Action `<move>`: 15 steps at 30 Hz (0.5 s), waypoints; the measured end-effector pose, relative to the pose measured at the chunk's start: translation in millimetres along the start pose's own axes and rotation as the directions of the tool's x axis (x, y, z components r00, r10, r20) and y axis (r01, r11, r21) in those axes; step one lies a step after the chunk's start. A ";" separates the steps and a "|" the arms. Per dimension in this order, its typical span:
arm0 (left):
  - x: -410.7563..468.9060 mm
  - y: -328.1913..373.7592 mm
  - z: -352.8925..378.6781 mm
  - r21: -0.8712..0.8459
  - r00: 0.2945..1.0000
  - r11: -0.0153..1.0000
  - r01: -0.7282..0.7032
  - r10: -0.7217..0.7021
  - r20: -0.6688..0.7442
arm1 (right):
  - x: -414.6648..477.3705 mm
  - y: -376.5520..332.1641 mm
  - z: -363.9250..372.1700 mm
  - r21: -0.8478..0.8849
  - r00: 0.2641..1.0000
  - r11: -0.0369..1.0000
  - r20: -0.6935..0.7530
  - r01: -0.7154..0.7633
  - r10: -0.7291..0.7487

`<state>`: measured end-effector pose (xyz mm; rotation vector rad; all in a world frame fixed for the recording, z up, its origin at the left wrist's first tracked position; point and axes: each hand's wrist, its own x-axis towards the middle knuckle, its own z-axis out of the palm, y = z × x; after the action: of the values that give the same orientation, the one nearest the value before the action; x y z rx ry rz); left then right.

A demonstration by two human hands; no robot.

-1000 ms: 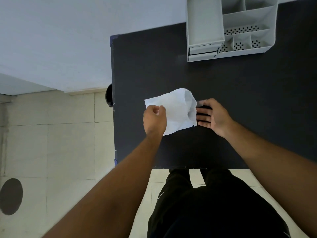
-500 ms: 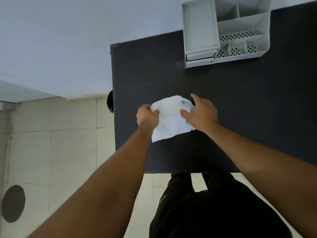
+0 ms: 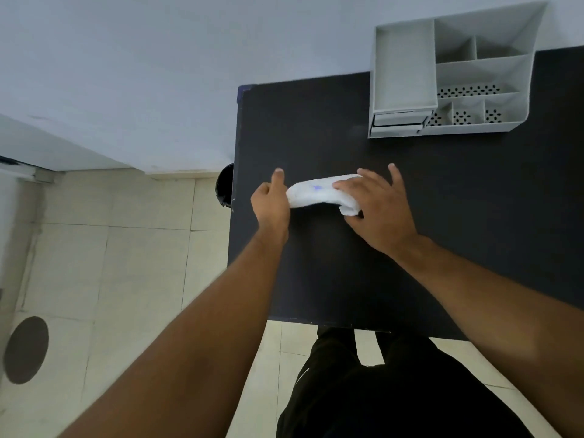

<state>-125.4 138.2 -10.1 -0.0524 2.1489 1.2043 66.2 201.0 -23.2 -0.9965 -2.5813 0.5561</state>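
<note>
The left hand has its grip closed on the left end of a white bundle. Most of its fingers are curled in. One finger sticks out straight and points away from the person.

The right hand lies over the right end of the bundle. Its first finger rests across the top and its thumb sits at the low corner, so the end of the bundle is pinched between them. The other fingers are spread out and reach past the bundle toward the far side.

The bundle is folded or rolled into a long shape. It lies sideways between the two hands, on the black surface. It sits near the left edge of the surface, about halfway between the near and far edges. There is a small blue mark on top of it.

A grey tray with many boxes stands at the far edge of the surface, well apart from the hands. Some of its boxes have little holes in the bottom.

A round black thing peeks out at the left edge of the surface. The floor has pale tiles, with a dark round spot far to the left. The person wears black trousers and stands at the near edge.
</note>
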 end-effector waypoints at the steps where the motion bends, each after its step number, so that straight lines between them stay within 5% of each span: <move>1: 5.0 -6.0 -3.3 0.078 1.000 0.997 0.021 -0.022 0.014 | -5.1 1.1 1.9 -0.019 0.997 0.999 0.060 0.040 -0.039; 4: 10.8 -22.3 -14.4 0.290 0.982 0.951 0.103 -0.143 0.120 | -24.4 3.2 10.7 -0.076 0.957 0.992 0.280 0.105 -0.080; 7: 11.9 -34.7 -20.4 0.425 0.985 0.905 0.030 -0.099 0.140 | -42.9 3.1 20.5 -0.111 0.916 0.987 0.397 0.115 -0.062; 11: 4.6 -44.0 -22.1 0.561 0.992 0.824 -0.086 0.019 0.125 | -54.7 3.0 27.9 -0.088 0.957 0.996 0.292 0.017 0.010; 15: 1.5 -53.7 -26.2 0.644 0.965 0.720 -0.260 0.222 0.142 | -56.6 0.6 23.5 0.044 0.925 0.929 0.116 -0.369 0.362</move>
<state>-122.2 87.5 -41.7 0.5840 2.4637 0.4888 96.7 156.7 -52.6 -1.4765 -2.4561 0.8000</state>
